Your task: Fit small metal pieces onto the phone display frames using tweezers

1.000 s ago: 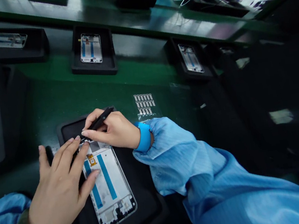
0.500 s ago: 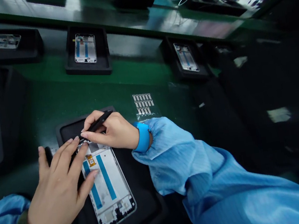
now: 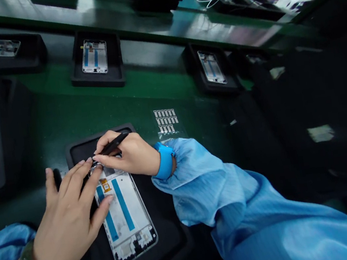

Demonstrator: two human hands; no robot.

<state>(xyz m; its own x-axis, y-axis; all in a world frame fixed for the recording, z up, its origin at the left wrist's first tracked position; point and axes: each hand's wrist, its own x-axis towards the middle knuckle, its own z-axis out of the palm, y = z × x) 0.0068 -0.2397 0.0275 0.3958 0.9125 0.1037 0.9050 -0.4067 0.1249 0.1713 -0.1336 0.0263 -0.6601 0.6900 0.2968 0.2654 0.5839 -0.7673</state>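
We've got our right hand (image 3: 131, 153), its grip clamped on the black pen-like tool (image 3: 113, 144), left hand (image 3: 67, 206) fingers apart on the phone frame (image 3: 137, 207) in its black tray (image 3: 74, 153); 1 slip this close could jab fingers or scrape metal

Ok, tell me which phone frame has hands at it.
The near frame, partly under the left hand, the right hand holding a black tool at its top end. The other frames lie in trays farther off, no hand on them.
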